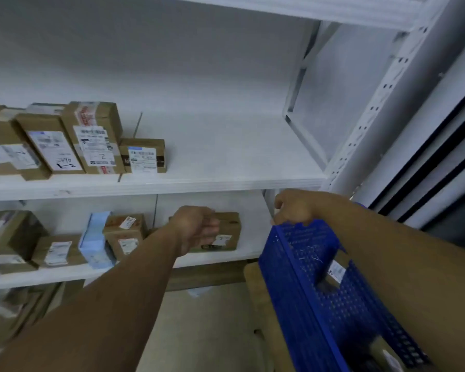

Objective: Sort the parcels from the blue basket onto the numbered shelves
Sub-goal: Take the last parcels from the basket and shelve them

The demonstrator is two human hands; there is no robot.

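My left hand [199, 228] reaches onto the lower shelf [215, 260] and holds the left end of a brown cardboard parcel [227, 232] that sits there; its fingers curl against the box front. My right hand [293, 210] grips the far rim of the blue perforated basket [306, 277], which is tilted at the lower right. Labelled parcels show inside the basket, one [336, 272] through a gap in its wall, another [387, 353] near the bottom edge.
The upper shelf [226, 181] carries several labelled boxes [91, 138] at its left, some marked 1-2; its right half is bare. More boxes and a light blue packet [94, 240] fill the lower shelf's left. A white perforated upright [371, 114] stands at the right.
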